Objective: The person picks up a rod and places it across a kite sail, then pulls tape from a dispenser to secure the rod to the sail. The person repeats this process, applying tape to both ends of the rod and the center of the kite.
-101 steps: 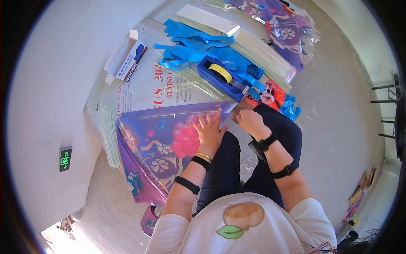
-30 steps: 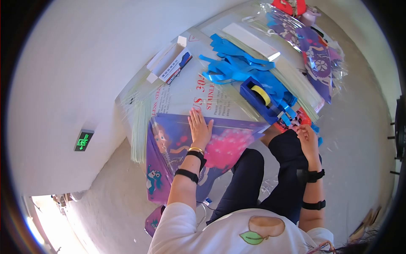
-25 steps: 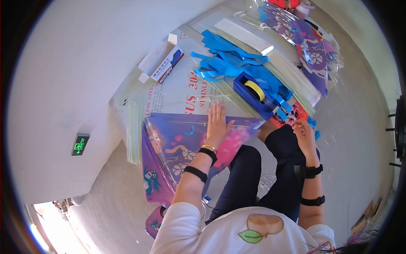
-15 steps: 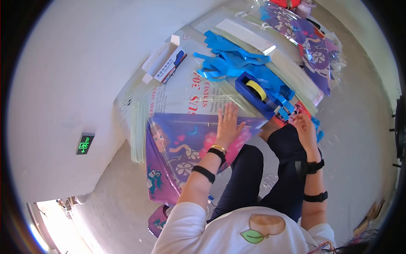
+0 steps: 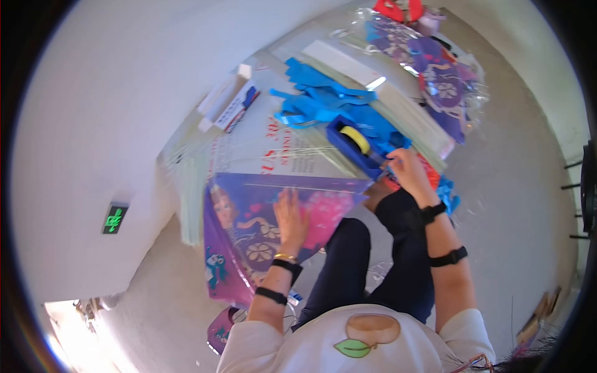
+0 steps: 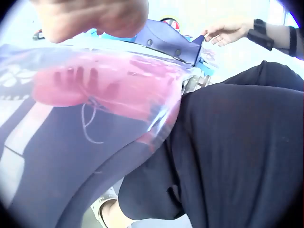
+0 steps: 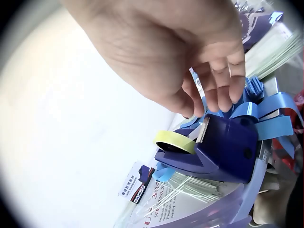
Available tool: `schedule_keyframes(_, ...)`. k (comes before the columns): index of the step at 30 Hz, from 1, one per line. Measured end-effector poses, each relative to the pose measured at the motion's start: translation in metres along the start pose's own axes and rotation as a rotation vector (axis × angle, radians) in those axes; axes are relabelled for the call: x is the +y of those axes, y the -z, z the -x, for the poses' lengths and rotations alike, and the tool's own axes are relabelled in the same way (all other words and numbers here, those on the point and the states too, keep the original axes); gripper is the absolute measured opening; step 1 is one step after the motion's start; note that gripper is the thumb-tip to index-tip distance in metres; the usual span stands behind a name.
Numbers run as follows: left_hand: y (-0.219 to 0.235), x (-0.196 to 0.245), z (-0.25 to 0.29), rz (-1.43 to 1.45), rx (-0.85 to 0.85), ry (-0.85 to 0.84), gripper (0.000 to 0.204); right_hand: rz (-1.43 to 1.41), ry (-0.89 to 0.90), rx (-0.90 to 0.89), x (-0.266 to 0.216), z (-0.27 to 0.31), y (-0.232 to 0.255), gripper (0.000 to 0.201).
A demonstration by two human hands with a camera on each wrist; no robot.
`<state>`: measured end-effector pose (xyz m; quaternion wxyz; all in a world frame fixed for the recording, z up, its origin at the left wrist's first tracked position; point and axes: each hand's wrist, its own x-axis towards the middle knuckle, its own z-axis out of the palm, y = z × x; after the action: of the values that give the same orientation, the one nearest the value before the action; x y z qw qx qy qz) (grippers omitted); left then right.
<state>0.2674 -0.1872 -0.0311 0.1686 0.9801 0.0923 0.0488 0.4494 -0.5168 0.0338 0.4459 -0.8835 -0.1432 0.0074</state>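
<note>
A purple triangular kite sheet (image 5: 261,214), printed with a figure, flowers and a pink patch, lies over the near edge of the work surface and toward the lap. My left hand (image 5: 291,221) rests on it with straight fingers; in the left wrist view that hand (image 6: 95,19) shows above the pink print. At the cutter end of a blue tape dispenser (image 7: 228,147) with a yellow roll (image 7: 175,141), my right hand (image 7: 175,57) brings thumb and forefinger together. A narrow shiny strip of tape (image 7: 197,83) shows between its fingers, partly hidden by the thumb.
Blue ribbons (image 5: 336,102) lie behind the dispenser. Thin pale rods (image 5: 191,205) hang over the left edge beside an open small box (image 5: 227,102). More printed purple sheets (image 5: 444,87) in clear film lie at the far right. My knees (image 5: 339,261) are under the near edge.
My left hand has slid from the kite's upper edge down and left onto its print. The right hand has moved from beside the knee up and left to the dispenser's cutter end.
</note>
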Motion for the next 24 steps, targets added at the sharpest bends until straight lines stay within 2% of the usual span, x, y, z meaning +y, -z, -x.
schedule_keyframes(3, 0.000, 0.004, 0.014, 0.027, 0.047, -0.032, 0.066, 0.049, -0.018, -0.071, 0.004, -0.012, -0.004, 0.015)
schedule_keyframes(4, 0.002, 0.018, 0.012, 0.038, 0.047, -0.039, 0.066, 0.083, -0.044, -0.119, 0.003, -0.015, -0.005, 0.015)
schedule_keyframes(7, 0.005, 0.074, 0.001, 0.098, -0.012, -0.142, 0.057, 0.118, -0.092, -0.209, 0.004, -0.028, -0.004, 0.015)
schedule_keyframes(9, 0.007, 0.119, -0.017, 0.179, -0.037, -0.308, 0.049, 0.128, -0.064, -0.179, 0.013, -0.037, -0.010, 0.016)
schedule_keyframes(10, 0.003, 0.136, -0.026, 0.189, -0.036, -0.313, 0.049, 0.079, -0.107, -0.233, 0.018, -0.045, -0.011, 0.018)
schedule_keyframes(12, -0.003, 0.164, -0.041, 0.249, 0.057, -0.442, 0.047, 0.036, -0.151, -0.280, 0.020, -0.051, -0.010, 0.026)
schedule_keyframes(13, -0.006, 0.171, -0.046, 0.258, 0.055, -0.449, 0.047, 0.043, -0.157, -0.274, 0.008, -0.051, -0.005, 0.026)
schedule_keyframes(15, -0.013, 0.182, -0.056, 0.132, 0.102, -0.444, 0.050, -0.117, -0.323, -0.261, -0.007, -0.051, 0.002, 0.030)
schedule_keyframes(17, -0.018, 0.183, -0.060, 0.115, 0.104, -0.427, 0.049, -0.161, -0.344, -0.272, -0.010, -0.054, 0.005, 0.034)
schedule_keyframes(19, -0.018, 0.183, -0.061, 0.055, 0.130, -0.424, 0.048, -0.057, -0.394, -0.362, -0.003, -0.053, 0.005, 0.035)
schedule_keyframes(24, -0.019, 0.180, -0.059, -0.019, 0.111, -0.414, 0.055, -0.060, -0.475, -0.431, 0.023, -0.033, 0.021, 0.033)
